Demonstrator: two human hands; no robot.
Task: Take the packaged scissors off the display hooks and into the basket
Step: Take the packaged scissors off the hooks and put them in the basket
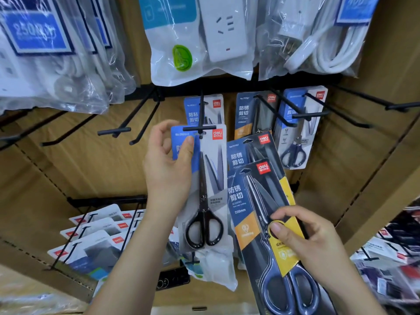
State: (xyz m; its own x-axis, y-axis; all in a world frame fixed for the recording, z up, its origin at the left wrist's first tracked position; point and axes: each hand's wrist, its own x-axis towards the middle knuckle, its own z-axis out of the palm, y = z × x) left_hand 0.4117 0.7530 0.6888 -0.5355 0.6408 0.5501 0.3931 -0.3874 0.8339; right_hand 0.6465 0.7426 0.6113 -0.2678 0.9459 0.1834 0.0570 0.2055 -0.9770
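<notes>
A pack of black-handled scissors [205, 192] hangs at the tip of a black display hook [200, 128]. My left hand [169, 164] pinches its upper left edge, thumb on the blue card. My right hand [304, 237] grips two stacked packs of blue-handled scissors [268, 212], held free of the hooks and tilted to the left. More scissor packs hang behind: one [212, 109] on the same hook, one [252, 114] to the right, and another [297, 133] further right. No basket is in view.
Bagged power strips [200, 39] and cables [318, 35] hang above. Bare black hooks [127, 130] jut out at left and hooks [363, 105] at right. Lower hooks at bottom left carry more carded packs [97, 237]. Brown pegboard panels wall in the display.
</notes>
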